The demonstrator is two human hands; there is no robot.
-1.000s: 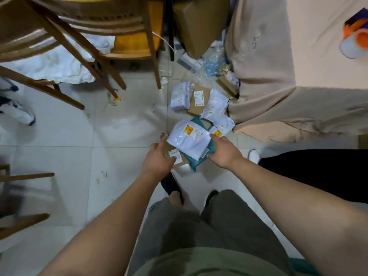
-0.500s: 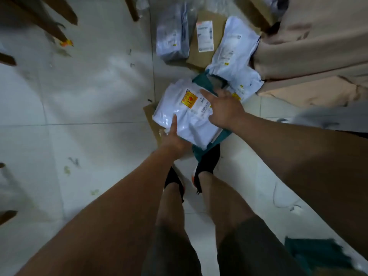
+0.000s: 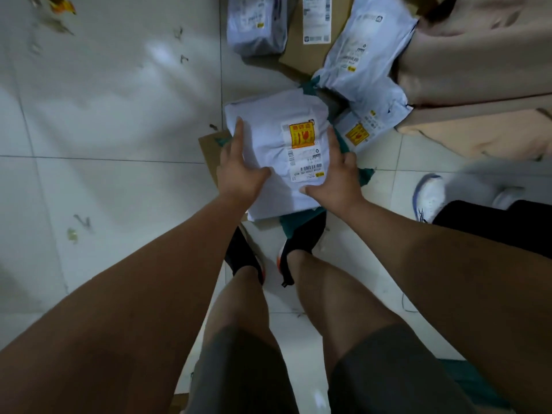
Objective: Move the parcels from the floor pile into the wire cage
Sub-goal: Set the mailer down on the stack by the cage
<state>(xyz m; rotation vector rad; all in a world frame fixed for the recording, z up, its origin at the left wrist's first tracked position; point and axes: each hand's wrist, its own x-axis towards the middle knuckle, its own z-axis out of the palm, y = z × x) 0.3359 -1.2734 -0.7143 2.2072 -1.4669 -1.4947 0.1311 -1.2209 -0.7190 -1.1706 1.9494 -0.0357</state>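
Both hands [image 3: 286, 177] gripping white parcel [image 3: 277, 138] sides, long axis pointing away

top parcel [image 3: 277, 150]: white, with a yellow and red sticker
bag under it [image 3: 298, 224]: dark green
far box [image 3: 310, 58]: brown
floor [image 3: 119, 115]: white tiles
shoes [image 3: 304, 234]: black
right cloth [image 3: 478, 55]: tan

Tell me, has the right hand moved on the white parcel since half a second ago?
Yes. The right hand was lying across the top of the white parcel, beside its yellow label; it now grips the parcel's right edge, nearer the person.
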